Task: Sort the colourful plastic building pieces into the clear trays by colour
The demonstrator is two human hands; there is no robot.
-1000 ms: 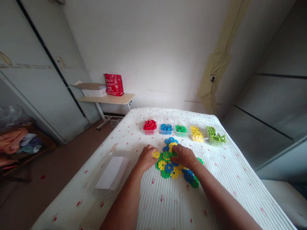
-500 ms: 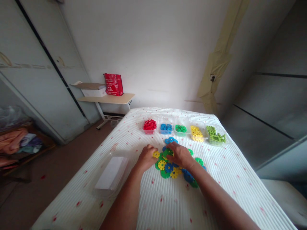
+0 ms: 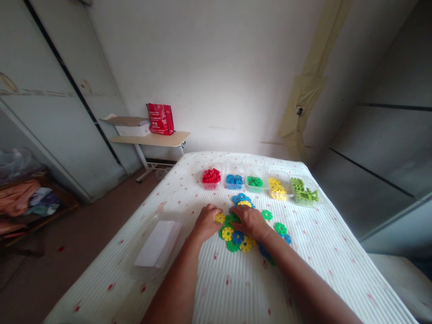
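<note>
From my remote post I see the left hand [image 3: 208, 223], at the disc heap [image 3: 238, 237]'s nine o'clock, pinching a yellow disc [image 3: 219, 218], likely to steady it; right hand [image 3: 252, 221] over the heap, wrist toward four, grip untellable; tubs [image 3: 211, 186], eleven-to-two, seemingly parted by colour.

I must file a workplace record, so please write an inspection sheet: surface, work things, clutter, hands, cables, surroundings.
Surface: white ribbed tablecloth with red specks.
Work things: yellow, green and blue flower-shaped plastic discs, many overlapping around the hands.
Clutter: five clear plastic tubs of coloured pieces along the far side; shallow clear plastic container showing a white rectangle, at left.
Hands: left hand has a yellow flower-shaped disc between its fingers; right hand is over the discs, its grip unclear.
Cables: nothing seen.
Surroundings: shiny red bag and white box on a pale wooden-looking side table.
</note>
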